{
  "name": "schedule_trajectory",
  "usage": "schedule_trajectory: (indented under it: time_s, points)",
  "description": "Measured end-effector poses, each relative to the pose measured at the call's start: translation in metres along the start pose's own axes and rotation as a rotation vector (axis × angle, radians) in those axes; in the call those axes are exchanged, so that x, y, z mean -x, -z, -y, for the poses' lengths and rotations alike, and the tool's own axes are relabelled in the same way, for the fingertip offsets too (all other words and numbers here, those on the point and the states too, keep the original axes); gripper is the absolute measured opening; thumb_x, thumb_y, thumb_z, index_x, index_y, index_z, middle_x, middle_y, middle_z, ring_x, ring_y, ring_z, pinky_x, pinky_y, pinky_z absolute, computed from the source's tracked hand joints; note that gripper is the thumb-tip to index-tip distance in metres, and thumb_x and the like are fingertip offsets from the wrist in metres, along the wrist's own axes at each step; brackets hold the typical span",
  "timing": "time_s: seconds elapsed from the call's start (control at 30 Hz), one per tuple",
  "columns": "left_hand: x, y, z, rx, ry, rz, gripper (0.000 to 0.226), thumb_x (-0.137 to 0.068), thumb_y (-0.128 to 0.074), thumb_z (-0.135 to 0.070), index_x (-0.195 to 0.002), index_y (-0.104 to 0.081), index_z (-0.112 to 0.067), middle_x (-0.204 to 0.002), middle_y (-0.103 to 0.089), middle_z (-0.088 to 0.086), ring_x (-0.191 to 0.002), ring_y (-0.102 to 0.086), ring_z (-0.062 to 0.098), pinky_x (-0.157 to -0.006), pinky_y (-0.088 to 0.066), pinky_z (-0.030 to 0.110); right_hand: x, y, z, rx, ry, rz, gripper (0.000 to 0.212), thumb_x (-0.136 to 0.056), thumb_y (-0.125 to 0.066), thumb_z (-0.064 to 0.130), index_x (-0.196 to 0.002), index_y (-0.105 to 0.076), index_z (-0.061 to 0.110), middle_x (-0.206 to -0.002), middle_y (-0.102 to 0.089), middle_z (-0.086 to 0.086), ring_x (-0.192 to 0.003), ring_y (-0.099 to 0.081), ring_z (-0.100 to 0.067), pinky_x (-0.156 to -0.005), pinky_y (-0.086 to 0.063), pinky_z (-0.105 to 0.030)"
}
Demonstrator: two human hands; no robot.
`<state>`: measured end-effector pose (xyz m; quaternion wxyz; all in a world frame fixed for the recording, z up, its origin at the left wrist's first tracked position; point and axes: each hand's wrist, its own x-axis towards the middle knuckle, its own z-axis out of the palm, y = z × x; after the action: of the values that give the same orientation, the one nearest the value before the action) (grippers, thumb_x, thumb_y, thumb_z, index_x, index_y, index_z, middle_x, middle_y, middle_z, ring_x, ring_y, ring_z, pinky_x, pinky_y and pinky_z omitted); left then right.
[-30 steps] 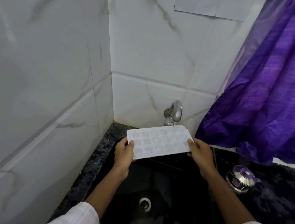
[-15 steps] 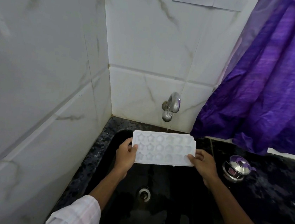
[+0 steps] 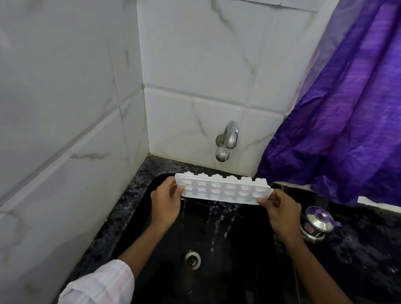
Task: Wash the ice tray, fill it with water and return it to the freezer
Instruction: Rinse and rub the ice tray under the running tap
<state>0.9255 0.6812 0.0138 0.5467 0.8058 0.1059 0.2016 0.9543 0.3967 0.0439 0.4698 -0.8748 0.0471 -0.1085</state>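
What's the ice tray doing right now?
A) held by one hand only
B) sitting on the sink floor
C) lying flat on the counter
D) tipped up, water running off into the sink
D: the ice tray is tilted on edge between the left hand and the right hand, and streams of water fall from its lower edge into the sink.

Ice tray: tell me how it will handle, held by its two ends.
Probably stiff: the ice tray spans straight between the left hand and right hand without sagging. Likely slippery, since water runs off it into the sink. Seemingly light: pinches at its ends carry it.
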Motion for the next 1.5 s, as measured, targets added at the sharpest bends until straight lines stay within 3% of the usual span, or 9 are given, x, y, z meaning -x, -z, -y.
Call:
schedule_trajectory:
  time_s: [0.3, 0.37, 0.5, 0.63, 0.77, 0.93, 1.07, 1.27, 1.5]
  points:
    - [0.001, 0.015, 0.005, 0.065, -0.106, 0.042, 0.012, -0.095, -0.063, -0.006, -0.098, -0.065, -0.017, -0.097, -0.073, -0.007, -0.095, -0.069, 0.004, -0.088, -0.054, 0.021, -0.01, 0.0, -0.005, 0.105, 0.026, 0.199, 0.025, -0.083, -0.065, -0.009, -0.098, -0.071, 0.009, -0.088, -0.071, 0.002, -0.081, -0.063, -0.003, -0.073, -0.044, -0.002]
    - [0.0, 0.019, 0.011, 0.024, -0.068, 0.022, 0.013, -0.095, -0.063, -0.007, -0.099, -0.066, -0.019, -0.094, -0.072, -0.01, -0.091, -0.07, 0.006, -0.086, -0.057, 0.028, -0.024, -0.002, -0.002, -0.072, -0.084, 0.178, 0.034, -0.084, -0.052, -0.017, -0.097, -0.07, 0.009, -0.098, -0.074, -0.008, -0.091, -0.068, -0.013, -0.088, -0.052, -0.018]
    - [0.007, 0.02, 0.023, -0.099, -0.072, 0.008, 0.011, -0.094, -0.065, -0.011, -0.1, -0.068, -0.019, -0.089, -0.071, -0.009, -0.084, -0.068, 0.01, -0.075, -0.057, 0.034, -0.063, -0.027, 0.032, -0.263, -0.23, 0.102, 0.009, -0.09, -0.063, 0.019, -0.089, -0.071, 0.021, -0.092, -0.075, 0.001, -0.092, -0.07, -0.014, -0.093, -0.056, -0.038]
    - [0.017, 0.025, 0.028, -0.105, 0.0, -0.021, 0.012, -0.095, -0.064, -0.013, -0.098, -0.066, -0.025, -0.09, -0.071, -0.012, -0.086, -0.068, 0.006, -0.075, -0.056, 0.032, -0.097, -0.068, 0.072, -0.247, -0.277, 0.246, 0.033, -0.091, -0.061, 0.039, -0.103, -0.067, 0.009, -0.1, -0.068, -0.008, -0.097, -0.068, -0.021, -0.091, -0.056, -0.041]
    - [0.021, 0.033, 0.024, -0.005, 0.087, -0.037, 0.025, -0.096, -0.062, -0.008, -0.093, -0.063, -0.032, -0.093, -0.072, -0.015, -0.086, -0.067, -0.008, -0.073, -0.051, 0.008, -0.126, -0.108, 0.084, -0.301, -0.418, 0.32, 0.036, -0.094, -0.059, 0.031, -0.116, -0.059, 0.003, -0.101, -0.065, -0.009, -0.085, -0.063, -0.02, -0.069, -0.056, -0.03]
    - [0.013, 0.041, 0.025, 0.065, 0.145, -0.057, 0.024, -0.096, -0.061, -0.006, -0.096, -0.064, -0.03, -0.097, -0.073, -0.013, -0.087, -0.068, -0.006, -0.073, -0.051, 0.008, -0.134, -0.133, 0.082, -0.683, -0.65, 0.271, 0.025, -0.102, -0.043, 0.013, -0.122, -0.053, 0.001, -0.095, -0.063, -0.011, -0.071, -0.059, -0.02, -0.058, -0.055, -0.029]
    - [0.011, 0.043, 0.034, 0.088, 0.182, -0.064, 0.015, -0.096, -0.061, -0.007, -0.102, -0.067, -0.019, -0.099, -0.074, -0.009, -0.089, -0.07, -0.002, -0.072, -0.053, 0.011, -0.139, -0.129, 0.083, -0.907, -0.723, 0.308, 0.014, -0.099, -0.048, 0.011, -0.091, -0.059, 0.009, -0.083, -0.059, -0.011, -0.073, -0.056, -0.023, -0.074, -0.053, -0.035]
    - [0.012, 0.044, 0.042, 0.134, 0.251, -0.061, 0.015, -0.098, -0.06, -0.011, -0.111, -0.065, -0.013, -0.104, -0.074, -0.004, -0.093, -0.072, 0.006, -0.077, -0.058, 0.023, -0.132, -0.115, 0.065, -0.886, -0.681, 0.45, 0.037, -0.098, -0.057, 0.019, -0.128, -0.053, -0.002, -0.118, -0.063, -0.02, -0.097, -0.067, -0.031, -0.079, -0.06, -0.04]
    - [0.019, 0.04, 0.048, 0.104, 0.292, -0.001, 0.01, -0.098, -0.06, -0.016, -0.104, -0.063, -0.023, -0.1, -0.073, -0.008, -0.093, -0.071, 0.011, -0.074, -0.057, 0.026, 0.017, -0.065, 0.01, -0.737, -0.484, 0.362, 0.05, -0.098, -0.043, 0.054, -0.119, -0.069, 0.016, -0.115, -0.072, -0.005, -0.108, -0.068, -0.02, -0.094, -0.051, -0.04]
